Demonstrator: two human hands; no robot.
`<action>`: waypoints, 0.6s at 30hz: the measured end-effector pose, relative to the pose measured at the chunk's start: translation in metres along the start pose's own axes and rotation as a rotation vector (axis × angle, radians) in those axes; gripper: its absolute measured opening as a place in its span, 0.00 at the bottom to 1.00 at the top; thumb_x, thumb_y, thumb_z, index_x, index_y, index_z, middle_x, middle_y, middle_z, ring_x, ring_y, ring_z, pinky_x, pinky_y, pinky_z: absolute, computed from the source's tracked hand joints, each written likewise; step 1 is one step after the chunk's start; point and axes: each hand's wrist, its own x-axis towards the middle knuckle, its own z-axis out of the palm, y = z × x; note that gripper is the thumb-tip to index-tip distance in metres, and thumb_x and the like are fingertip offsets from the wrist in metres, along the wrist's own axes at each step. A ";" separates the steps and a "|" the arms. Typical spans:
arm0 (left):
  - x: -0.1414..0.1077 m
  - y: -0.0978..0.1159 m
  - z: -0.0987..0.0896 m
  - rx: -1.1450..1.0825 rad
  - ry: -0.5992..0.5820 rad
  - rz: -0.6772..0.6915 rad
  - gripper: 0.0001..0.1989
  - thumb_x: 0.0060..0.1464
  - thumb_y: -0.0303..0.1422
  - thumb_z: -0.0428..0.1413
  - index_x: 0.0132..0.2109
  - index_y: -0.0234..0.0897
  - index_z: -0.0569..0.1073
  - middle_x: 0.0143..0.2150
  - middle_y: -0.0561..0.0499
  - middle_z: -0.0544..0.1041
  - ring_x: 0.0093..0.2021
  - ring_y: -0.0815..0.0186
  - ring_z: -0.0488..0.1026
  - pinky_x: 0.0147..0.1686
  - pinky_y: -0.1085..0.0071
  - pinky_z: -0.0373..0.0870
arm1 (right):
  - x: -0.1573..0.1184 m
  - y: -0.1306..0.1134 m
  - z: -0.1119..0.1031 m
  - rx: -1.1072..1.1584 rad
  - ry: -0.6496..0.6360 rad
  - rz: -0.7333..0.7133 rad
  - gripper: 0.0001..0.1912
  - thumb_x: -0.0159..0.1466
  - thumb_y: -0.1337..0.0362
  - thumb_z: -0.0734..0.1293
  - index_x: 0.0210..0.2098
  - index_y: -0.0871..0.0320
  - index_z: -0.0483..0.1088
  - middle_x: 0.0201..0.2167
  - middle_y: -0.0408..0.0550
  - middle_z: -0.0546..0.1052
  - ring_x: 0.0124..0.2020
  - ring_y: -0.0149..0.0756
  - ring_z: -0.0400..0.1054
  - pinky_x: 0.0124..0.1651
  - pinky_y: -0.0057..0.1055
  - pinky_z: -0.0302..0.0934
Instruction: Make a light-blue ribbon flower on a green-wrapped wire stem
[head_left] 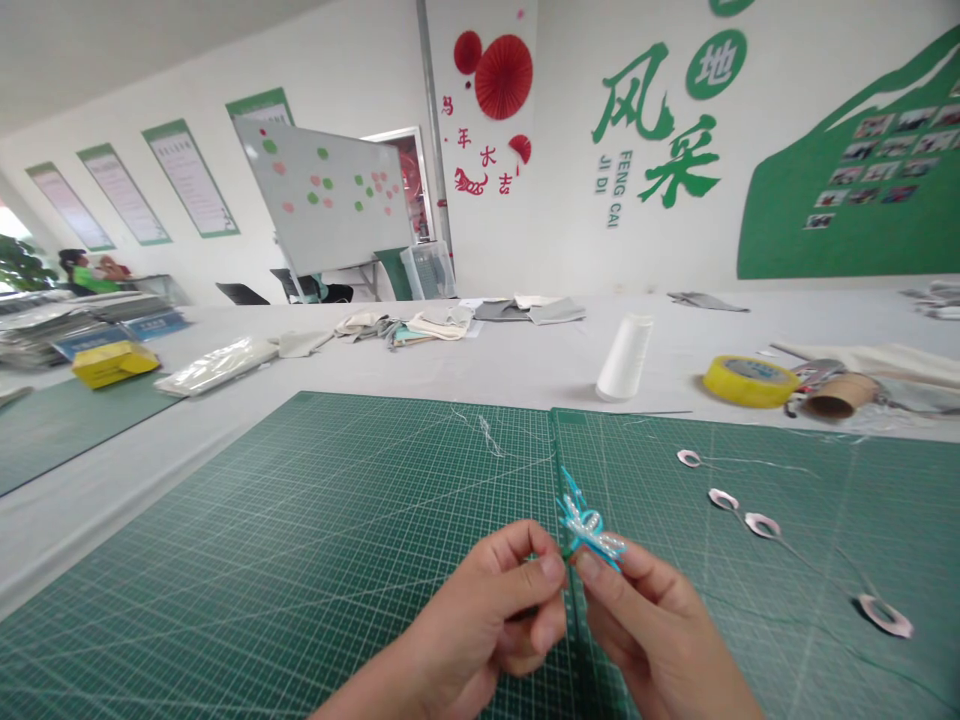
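Through the head camera I had the left hand (pixel 510 600) pinching a short green stem (pixel 568 552) between thumb and finger, while the right hand (pixel 652 630) gripped the blue flower (pixel 589 525) by its base; so the flower, edged with pearly white beads, sat at the meeting of my two grips, above the seam between the green cutting mats (pixel 375 480). To the right of that grip lay four pale pink rings (pixel 763 525) with thin strands trailing from some of them. Past it, slightly right, a white thread cone (pixel 626 358) leaned in my view, and farther right was a yellow tape roll (pixel 750 382) whose inner print I couldn't make out. On the wall straight beyond and above the grip I read large green characters, 风采 (pixel 634 95), with "FENG CAI" and "JI DI" (pixel 627 190) running down beside them, and 地 on a green disc (pixel 716 64). Left of those, red lettering (pixel 480 158) read 马年大吉 under paper fans (pixel 504 77). Far left of the grip, the posters' (pixel 190 175) lines and the blue packets' (pixel 154 325) print were too small or blurred to read.
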 end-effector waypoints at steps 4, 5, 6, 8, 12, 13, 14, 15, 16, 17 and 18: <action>0.002 -0.002 0.000 0.036 0.032 0.030 0.11 0.58 0.36 0.56 0.31 0.35 0.65 0.18 0.58 0.66 0.13 0.80 0.44 0.15 0.78 0.37 | 0.001 0.001 -0.001 -0.004 -0.003 -0.012 0.12 0.55 0.54 0.74 0.27 0.56 0.75 0.15 0.32 0.52 0.18 0.24 0.37 0.21 0.25 0.34; 0.003 -0.002 0.000 0.040 0.046 0.035 0.11 0.58 0.36 0.56 0.31 0.35 0.65 0.19 0.57 0.68 0.14 0.80 0.46 0.15 0.78 0.38 | 0.001 0.001 -0.002 -0.002 -0.002 -0.012 0.12 0.55 0.54 0.74 0.27 0.56 0.75 0.14 0.33 0.53 0.18 0.24 0.37 0.20 0.25 0.35; 0.004 -0.003 0.000 0.046 0.062 0.037 0.12 0.57 0.36 0.57 0.31 0.34 0.66 0.20 0.56 0.68 0.15 0.80 0.48 0.15 0.79 0.39 | 0.001 0.002 -0.002 0.001 -0.001 -0.013 0.11 0.55 0.55 0.74 0.28 0.56 0.75 0.14 0.33 0.53 0.18 0.24 0.37 0.20 0.24 0.36; 0.005 -0.003 0.000 0.071 0.093 0.032 0.13 0.56 0.37 0.58 0.30 0.33 0.67 0.21 0.55 0.68 0.16 0.79 0.51 0.16 0.78 0.40 | 0.002 0.002 -0.002 0.003 -0.001 -0.015 0.11 0.55 0.55 0.74 0.27 0.56 0.75 0.14 0.33 0.53 0.18 0.24 0.38 0.20 0.22 0.39; 0.005 -0.003 0.001 0.168 0.106 0.050 0.14 0.56 0.39 0.56 0.30 0.32 0.70 0.18 0.56 0.67 0.15 0.78 0.50 0.16 0.77 0.42 | 0.002 0.002 -0.002 0.008 0.004 -0.015 0.11 0.55 0.56 0.74 0.24 0.56 0.74 0.13 0.32 0.52 0.18 0.25 0.42 0.23 0.20 0.50; 0.004 -0.003 0.002 0.187 0.102 0.060 0.14 0.57 0.39 0.55 0.29 0.32 0.70 0.18 0.56 0.66 0.15 0.78 0.50 0.16 0.77 0.42 | 0.002 0.001 -0.002 0.010 0.006 -0.016 0.11 0.55 0.56 0.74 0.24 0.56 0.74 0.13 0.32 0.51 0.18 0.24 0.43 0.24 0.21 0.53; 0.004 -0.002 0.002 0.200 0.095 0.066 0.14 0.58 0.39 0.54 0.29 0.32 0.70 0.17 0.56 0.66 0.14 0.78 0.49 0.16 0.76 0.41 | 0.002 0.001 -0.001 0.013 0.009 -0.016 0.11 0.55 0.56 0.74 0.25 0.55 0.75 0.13 0.32 0.51 0.17 0.24 0.44 0.26 0.21 0.56; 0.003 -0.002 0.003 0.207 0.086 0.067 0.15 0.58 0.39 0.53 0.30 0.32 0.70 0.17 0.57 0.65 0.14 0.77 0.48 0.16 0.76 0.41 | 0.002 0.001 -0.001 0.015 0.010 -0.018 0.11 0.55 0.56 0.75 0.24 0.55 0.75 0.13 0.32 0.51 0.17 0.24 0.46 0.27 0.21 0.57; 0.002 -0.002 0.003 0.209 0.076 0.063 0.15 0.59 0.39 0.53 0.30 0.33 0.70 0.16 0.58 0.64 0.14 0.77 0.47 0.16 0.76 0.40 | 0.002 0.000 0.000 0.017 0.015 -0.017 0.11 0.54 0.56 0.75 0.24 0.56 0.75 0.13 0.32 0.51 0.17 0.24 0.48 0.27 0.20 0.58; 0.002 -0.002 0.004 0.207 0.068 0.057 0.15 0.59 0.40 0.52 0.30 0.33 0.69 0.16 0.58 0.63 0.14 0.77 0.46 0.16 0.76 0.39 | 0.002 0.000 0.000 0.016 0.018 -0.015 0.11 0.53 0.56 0.75 0.24 0.56 0.75 0.13 0.32 0.52 0.18 0.24 0.50 0.27 0.20 0.58; 0.001 -0.001 0.004 0.206 0.060 0.050 0.15 0.59 0.40 0.52 0.30 0.33 0.69 0.16 0.59 0.62 0.14 0.77 0.45 0.15 0.76 0.38 | 0.002 -0.001 0.001 0.014 0.022 -0.012 0.11 0.53 0.56 0.76 0.23 0.56 0.75 0.13 0.33 0.55 0.19 0.25 0.54 0.27 0.20 0.59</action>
